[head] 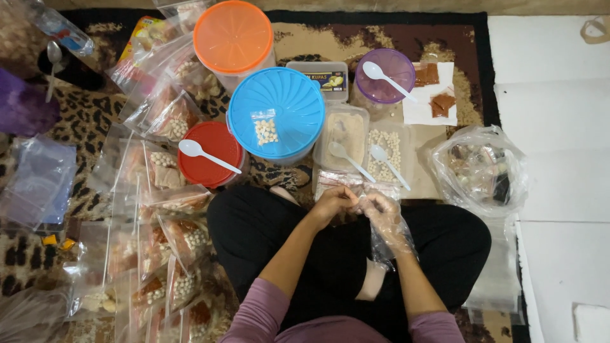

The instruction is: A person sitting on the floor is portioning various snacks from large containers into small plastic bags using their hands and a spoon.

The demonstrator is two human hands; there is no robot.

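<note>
From the head camera, we see our left hand [332,204] and plastic-gloved right hand [380,209] meeting over our lap, fingers pinched shut on a small clear bag [356,202]. We judge it light, limp and slippery, best held at the top edge. We count four white spoons [206,155] and four round lidded tubs [277,111].

Blue lid [279,108], orange lid [233,28]
</note>
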